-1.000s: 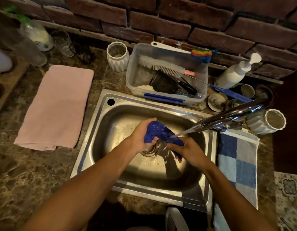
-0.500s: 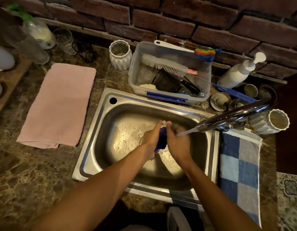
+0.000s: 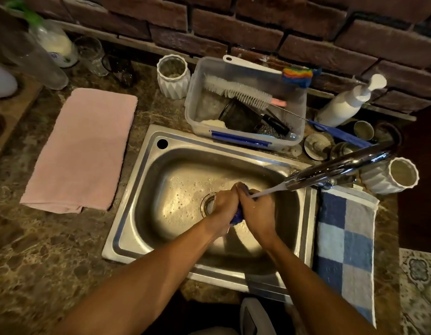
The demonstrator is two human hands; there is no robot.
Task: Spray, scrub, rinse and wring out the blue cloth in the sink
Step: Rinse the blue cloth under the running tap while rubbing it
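Over the drain of the stainless steel sink (image 3: 137, 189), the left hand (image 3: 221, 204) and right hand (image 3: 258, 211) press together, fingers curled tight round the bunched dark blue cloth (image 3: 236, 216), which shows only between the palms; water from the chrome tap (image 3: 342, 165) at the right strikes the right hand's knuckles

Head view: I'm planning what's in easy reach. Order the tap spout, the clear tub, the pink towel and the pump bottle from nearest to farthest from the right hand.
From the right hand:
1. Tap spout, just right of it, over the sink.
2. Clear tub, behind the sink.
3. Pump bottle, back right by the wall.
4. Pink towel, far left on the counter.
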